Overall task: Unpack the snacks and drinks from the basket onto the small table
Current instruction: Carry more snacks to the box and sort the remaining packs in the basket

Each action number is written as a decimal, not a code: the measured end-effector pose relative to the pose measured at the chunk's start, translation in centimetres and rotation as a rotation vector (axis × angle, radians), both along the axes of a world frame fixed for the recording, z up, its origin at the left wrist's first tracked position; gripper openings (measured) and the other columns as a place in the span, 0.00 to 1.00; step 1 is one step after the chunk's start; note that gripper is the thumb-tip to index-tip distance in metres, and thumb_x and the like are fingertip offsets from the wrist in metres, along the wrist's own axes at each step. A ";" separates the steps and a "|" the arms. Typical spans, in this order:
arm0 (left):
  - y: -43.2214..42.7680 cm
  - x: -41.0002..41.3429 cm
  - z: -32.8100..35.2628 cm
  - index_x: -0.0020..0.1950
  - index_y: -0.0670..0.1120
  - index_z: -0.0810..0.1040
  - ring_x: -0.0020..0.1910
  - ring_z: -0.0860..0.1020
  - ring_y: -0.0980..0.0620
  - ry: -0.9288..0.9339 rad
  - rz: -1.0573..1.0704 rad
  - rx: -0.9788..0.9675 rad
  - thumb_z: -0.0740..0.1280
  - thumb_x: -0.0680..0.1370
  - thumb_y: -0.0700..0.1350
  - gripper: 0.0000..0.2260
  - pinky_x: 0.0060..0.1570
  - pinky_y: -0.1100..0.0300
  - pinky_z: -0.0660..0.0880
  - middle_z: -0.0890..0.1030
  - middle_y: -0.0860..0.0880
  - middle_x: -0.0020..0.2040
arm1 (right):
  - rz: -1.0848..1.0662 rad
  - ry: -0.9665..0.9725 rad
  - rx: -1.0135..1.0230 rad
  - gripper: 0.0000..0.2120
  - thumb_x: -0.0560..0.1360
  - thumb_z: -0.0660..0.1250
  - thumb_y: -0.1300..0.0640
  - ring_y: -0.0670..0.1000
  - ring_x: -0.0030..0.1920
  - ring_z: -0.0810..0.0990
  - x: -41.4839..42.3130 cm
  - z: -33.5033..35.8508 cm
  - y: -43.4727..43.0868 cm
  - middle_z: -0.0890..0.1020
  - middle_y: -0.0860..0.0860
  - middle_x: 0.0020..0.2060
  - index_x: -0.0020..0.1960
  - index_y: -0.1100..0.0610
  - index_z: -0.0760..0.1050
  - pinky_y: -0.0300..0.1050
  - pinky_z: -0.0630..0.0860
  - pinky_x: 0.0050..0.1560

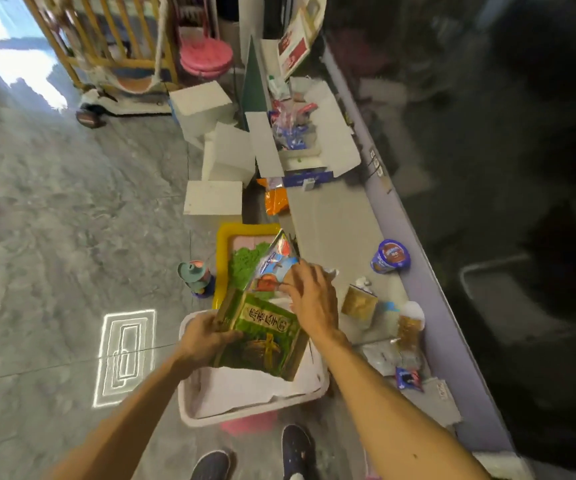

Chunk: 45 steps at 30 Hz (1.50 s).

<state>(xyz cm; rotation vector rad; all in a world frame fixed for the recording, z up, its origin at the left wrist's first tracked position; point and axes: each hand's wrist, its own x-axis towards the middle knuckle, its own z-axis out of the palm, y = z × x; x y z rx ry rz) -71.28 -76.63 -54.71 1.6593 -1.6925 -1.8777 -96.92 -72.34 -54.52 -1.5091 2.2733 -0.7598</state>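
L hand [207, 336] clamped on the green snack bag [265, 336], held tilted over the basket [252, 400]. R hand [310, 299] pinches a blue/red packet [272, 268] at the bag's 12 o'clock, touching it. Desk [331, 220] lies at 3 o'clock of basket; carries a blue cup [391, 257] near its far edge and two amber packs [361, 301] near the R wrist.

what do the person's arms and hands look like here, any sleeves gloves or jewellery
Both arms are bare from the edge of the picture down to the fingers: no sleeves show. The left hand and the right hand wear no gloves, and no watch, bracelet or ring is visible on either wrist or hand. A small dark spot marks the right forearm. The picture is a little blurred, so fine details cannot be told.
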 end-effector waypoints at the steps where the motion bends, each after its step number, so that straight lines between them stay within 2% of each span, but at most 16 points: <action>1: -1.1 0.0 2.4 0.54 0.49 0.87 0.48 0.88 0.49 -0.005 -0.037 -0.066 0.79 0.76 0.45 0.08 0.52 0.50 0.84 0.89 0.50 0.49 | -0.047 -0.005 -0.043 0.24 0.80 0.73 0.44 0.54 0.62 0.78 -0.3 2.4 -0.1 0.79 0.53 0.64 0.72 0.52 0.72 0.54 0.82 0.53; 4: -4.1 0.3 9.6 0.50 0.48 0.86 0.44 0.87 0.50 0.018 -0.140 -0.251 0.80 0.75 0.43 0.06 0.47 0.54 0.84 0.89 0.52 0.44 | -0.171 -0.007 -0.157 0.25 0.81 0.71 0.44 0.56 0.62 0.79 -0.8 9.7 0.3 0.79 0.55 0.65 0.73 0.54 0.72 0.58 0.84 0.52; 8: -6.5 0.4 19.6 0.50 0.54 0.85 0.43 0.86 0.59 0.063 -0.298 -0.425 0.78 0.77 0.44 0.06 0.43 0.64 0.81 0.87 0.62 0.43 | -0.329 0.042 -0.269 0.25 0.82 0.70 0.45 0.56 0.65 0.78 -0.5 19.6 2.8 0.79 0.57 0.68 0.74 0.56 0.71 0.54 0.82 0.57; 10: -7.2 0.0 24.2 0.51 0.57 0.83 0.42 0.84 0.65 0.090 -0.352 -0.501 0.78 0.77 0.43 0.09 0.40 0.68 0.79 0.85 0.68 0.41 | -0.405 0.108 -0.337 0.23 0.82 0.71 0.43 0.54 0.64 0.79 -0.6 24.2 5.1 0.80 0.55 0.66 0.72 0.54 0.73 0.51 0.81 0.56; 13: -6.4 -1.9 29.8 0.51 0.57 0.83 0.38 0.83 0.67 0.147 -0.417 -0.591 0.78 0.77 0.43 0.10 0.36 0.71 0.75 0.83 0.70 0.38 | -0.501 0.209 -0.378 0.21 0.80 0.72 0.42 0.52 0.59 0.80 -1.3 29.9 10.1 0.81 0.52 0.61 0.67 0.52 0.76 0.46 0.77 0.55; 15: -4.6 -3.9 32.3 0.50 0.58 0.82 0.38 0.83 0.68 0.201 -0.482 -0.634 0.78 0.76 0.43 0.10 0.36 0.72 0.76 0.83 0.71 0.38 | -0.582 0.276 -0.367 0.21 0.78 0.74 0.42 0.53 0.57 0.80 -1.9 32.7 14.7 0.81 0.52 0.59 0.66 0.52 0.76 0.44 0.73 0.52; 18: 0.1 -7.8 34.7 0.50 0.57 0.84 0.41 0.85 0.65 0.293 -0.601 -0.667 0.79 0.76 0.44 0.09 0.42 0.65 0.80 0.86 0.67 0.41 | -0.710 0.315 -0.349 0.24 0.78 0.74 0.39 0.52 0.57 0.82 -2.1 35.9 22.9 0.82 0.51 0.59 0.68 0.50 0.76 0.45 0.78 0.49; 21: 7.4 -11.7 36.4 0.54 0.53 0.86 0.46 0.86 0.60 0.408 -0.710 -0.636 0.78 0.77 0.44 0.08 0.47 0.61 0.82 0.88 0.59 0.47 | -0.863 0.363 -0.318 0.26 0.77 0.74 0.37 0.53 0.55 0.84 -0.9 38.5 32.8 0.84 0.51 0.58 0.67 0.52 0.78 0.44 0.77 0.46; 23: 13.9 -13.4 37.6 0.55 0.51 0.85 0.48 0.87 0.60 0.495 -0.785 -0.561 0.77 0.77 0.40 0.09 0.46 0.65 0.82 0.89 0.57 0.47 | -0.964 0.367 -0.327 0.25 0.77 0.76 0.39 0.56 0.53 0.84 0.7 39.8 40.1 0.85 0.53 0.57 0.66 0.53 0.79 0.50 0.82 0.47; 25: 20.5 -14.6 38.5 0.55 0.51 0.85 0.49 0.87 0.59 0.570 -0.856 -0.522 0.77 0.77 0.38 0.10 0.47 0.63 0.83 0.89 0.56 0.47 | -1.080 0.401 -0.304 0.24 0.75 0.77 0.40 0.57 0.53 0.84 2.6 40.4 47.8 0.86 0.53 0.55 0.66 0.51 0.79 0.53 0.82 0.51; 28: 30.7 -15.0 39.4 0.55 0.48 0.85 0.49 0.88 0.54 0.672 -0.967 -0.461 0.77 0.77 0.36 0.10 0.50 0.55 0.85 0.89 0.53 0.48 | -1.236 0.412 -0.275 0.26 0.73 0.78 0.39 0.56 0.54 0.84 7.0 40.7 59.1 0.86 0.51 0.56 0.66 0.49 0.80 0.52 0.81 0.52; 30: 37.9 -14.4 39.5 0.57 0.46 0.85 0.50 0.88 0.50 0.714 -1.029 -0.410 0.76 0.77 0.36 0.10 0.51 0.53 0.85 0.89 0.49 0.49 | -1.323 0.415 -0.255 0.26 0.74 0.78 0.38 0.56 0.53 0.85 11.0 40.9 66.3 0.87 0.51 0.56 0.66 0.49 0.80 0.48 0.80 0.49; 33: 49.4 -12.4 39.7 0.58 0.43 0.83 0.49 0.88 0.49 0.761 -1.132 -0.293 0.75 0.78 0.35 0.10 0.44 0.60 0.85 0.89 0.48 0.49 | -1.484 0.438 -0.177 0.25 0.75 0.74 0.35 0.55 0.49 0.86 17.5 40.4 76.9 0.88 0.50 0.54 0.65 0.48 0.80 0.45 0.78 0.42; 37: 60.3 -9.9 39.3 0.57 0.43 0.81 0.46 0.88 0.53 0.799 -1.260 -0.222 0.73 0.79 0.33 0.10 0.40 0.63 0.83 0.89 0.53 0.46 | -1.652 0.417 -0.129 0.27 0.75 0.71 0.30 0.58 0.48 0.86 24.6 39.9 86.5 0.88 0.53 0.51 0.63 0.49 0.79 0.51 0.82 0.45; 42: 73.7 -7.4 37.0 0.62 0.45 0.81 0.52 0.88 0.47 0.821 -1.448 -0.215 0.75 0.79 0.37 0.12 0.53 0.46 0.85 0.89 0.48 0.54 | -1.827 0.388 -0.034 0.26 0.76 0.70 0.31 0.58 0.51 0.86 33.9 39.1 97.9 0.88 0.53 0.53 0.65 0.49 0.79 0.50 0.80 0.47; 45: 81.3 -6.9 35.6 0.61 0.46 0.82 0.53 0.88 0.46 0.820 -1.555 -0.219 0.76 0.78 0.38 0.13 0.56 0.39 0.84 0.89 0.48 0.55 | -1.930 0.344 -0.008 0.27 0.78 0.69 0.33 0.55 0.53 0.85 38.4 38.4 103.3 0.87 0.51 0.56 0.68 0.49 0.78 0.51 0.79 0.50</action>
